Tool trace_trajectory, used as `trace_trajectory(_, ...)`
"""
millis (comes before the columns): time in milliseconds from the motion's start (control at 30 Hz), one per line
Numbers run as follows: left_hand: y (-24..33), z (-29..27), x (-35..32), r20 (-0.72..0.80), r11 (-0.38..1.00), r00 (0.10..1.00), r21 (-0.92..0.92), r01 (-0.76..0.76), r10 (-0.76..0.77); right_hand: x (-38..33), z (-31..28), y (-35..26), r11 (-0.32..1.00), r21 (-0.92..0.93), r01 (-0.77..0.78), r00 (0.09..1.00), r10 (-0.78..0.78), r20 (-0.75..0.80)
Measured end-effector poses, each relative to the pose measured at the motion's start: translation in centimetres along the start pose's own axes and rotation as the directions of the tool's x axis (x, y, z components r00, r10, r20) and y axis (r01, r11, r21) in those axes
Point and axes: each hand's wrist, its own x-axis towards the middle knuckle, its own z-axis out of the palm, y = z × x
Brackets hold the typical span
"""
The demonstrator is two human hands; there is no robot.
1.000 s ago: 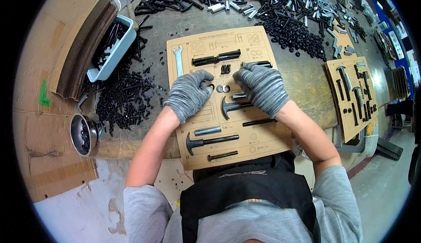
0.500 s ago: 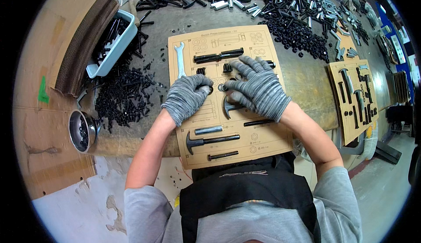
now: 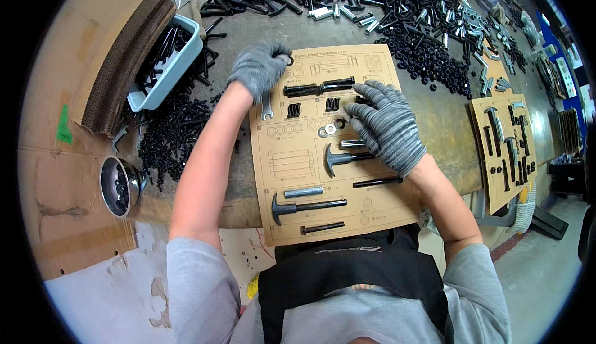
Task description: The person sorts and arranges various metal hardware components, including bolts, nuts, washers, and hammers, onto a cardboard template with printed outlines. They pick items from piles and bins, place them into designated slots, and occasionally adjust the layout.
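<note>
My gloved left hand (image 3: 259, 71) is over the top left corner of the brown cardboard sheet (image 3: 347, 210), its fingertips pinching a small dark washer (image 3: 289, 60). Below it a wrench (image 3: 267, 105) is partly covered by that hand. My gloved right hand (image 3: 386, 126) lies over the sheet's right side with fingers stretched out, close to a black washer (image 3: 339, 123) and silver washers (image 3: 326, 130). Black bolts (image 3: 320, 87), short screws (image 3: 293, 110), a silver tube (image 3: 303, 192) and hook-headed black bolts (image 3: 310, 207) lie on the printed outlines.
A light blue bin (image 3: 167, 71) of black bolts stands left, beside a heap of small screws (image 3: 174, 130) and a metal bowl (image 3: 118, 185). Piles of bolts and black nuts (image 3: 425, 58) cover the table's far side. A second filled sheet (image 3: 500, 201) sits at the right.
My left hand has moved away from the middle of the sheet to its top left corner, carrying the washer. My right hand has shifted slightly right and down, uncovering washers.
</note>
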Motion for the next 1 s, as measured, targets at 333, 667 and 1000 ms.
trace_trajectory(333, 1.7, 2.7, -7.9, -0.144, 0.925, 0.914, 0.069, -0.373, 0.379, -1.1, 0.2, -0.3, 0.998, 0.022, 0.066, 0.990, -0.068, 0.124)
trace_trajectory(667, 0.8, 5.6, -12.0, 0.034, 0.782, 0.850, 0.374, -0.499, 0.526, -0.4, 1.2, -1.3, 0.993, -0.010, 0.121, 0.970, -0.116, 0.212)
trace_trajectory(1000, -0.3, 5.3, -11.5, 0.017, 0.800, 0.872, 0.388, -0.457, 0.490, 0.4, 2.4, -1.8, 0.992, -0.047, 0.116, 0.970, -0.103, 0.218)
